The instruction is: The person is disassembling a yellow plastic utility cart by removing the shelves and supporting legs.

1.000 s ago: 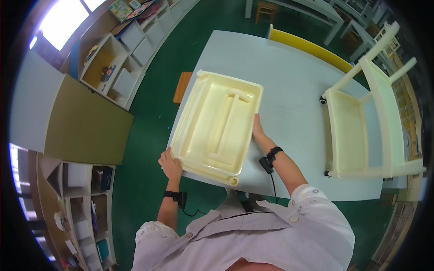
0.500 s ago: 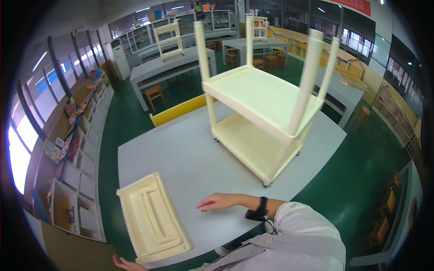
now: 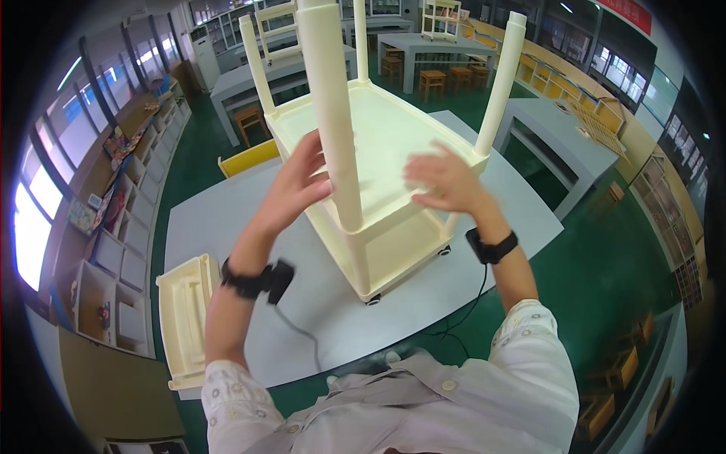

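A cream plastic cart stands on the table with two shelves, small black casters and posts rising from its upper shelf [image 3: 408, 129]. My left hand [image 3: 296, 185] is beside the nearest post [image 3: 338, 129], fingers apart and thumb out at its left edge; whether it touches the post, I cannot tell. Over the upper shelf, to the right of that post, my right hand [image 3: 450, 180] is open and empty, its fingers smeared by motion. At the table's left end lies a loose cream tray [image 3: 172, 325] with a long cream bar [image 3: 198, 321] in it.
The cart and tray share a light grey table [image 3: 280, 303]. Beyond its far edge is a yellow panel [image 3: 249, 158]. Other grey tables [image 3: 563, 151] and wooden stools [image 3: 432, 82] stand further off. White shelving [image 3: 125, 287] runs along the left wall.
Both hands have risen to the cart's near post; my right hand was low over the table and my left by the tray. My view has turned and come closer to the cart.
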